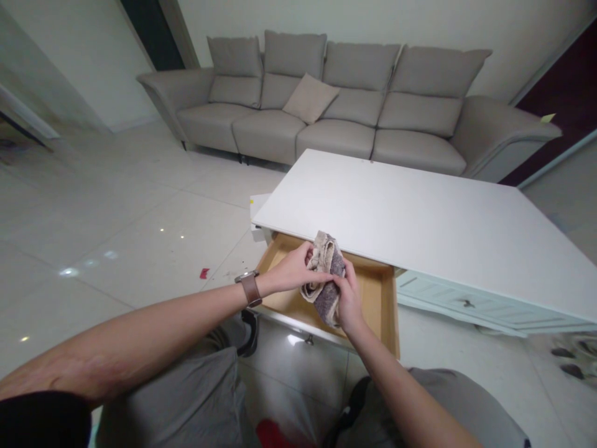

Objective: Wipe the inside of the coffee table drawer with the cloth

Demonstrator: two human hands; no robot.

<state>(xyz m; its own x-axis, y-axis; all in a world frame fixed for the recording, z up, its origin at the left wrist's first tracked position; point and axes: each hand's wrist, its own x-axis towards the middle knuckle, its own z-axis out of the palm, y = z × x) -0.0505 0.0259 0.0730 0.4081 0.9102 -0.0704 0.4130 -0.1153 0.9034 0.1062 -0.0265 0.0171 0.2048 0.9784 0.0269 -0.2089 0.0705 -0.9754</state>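
Both my hands grip a folded cloth (330, 261), beige and dark greyish purple, bunched into a thick bundle. My left hand (295, 269), with a brown-strapped watch on the wrist, holds its left side, thumb laid across the front. On the other side my right hand (349, 295) wraps around the bundle's right edge, its thumb close to the left one. The cloth is above a pulled-out wooden drawer (373, 298), whose inside shows bare wood around my hands. Part of the drawer's floor is hidden behind the cloth and hands.
A white coffee table (420, 211) extends to the right, with a second, closed drawer (466, 298) in its front. Behind it stands a long grey sofa (336, 130) with a beige cushion (310, 99). A small red scrap (204, 273) lies on the tiled floor.
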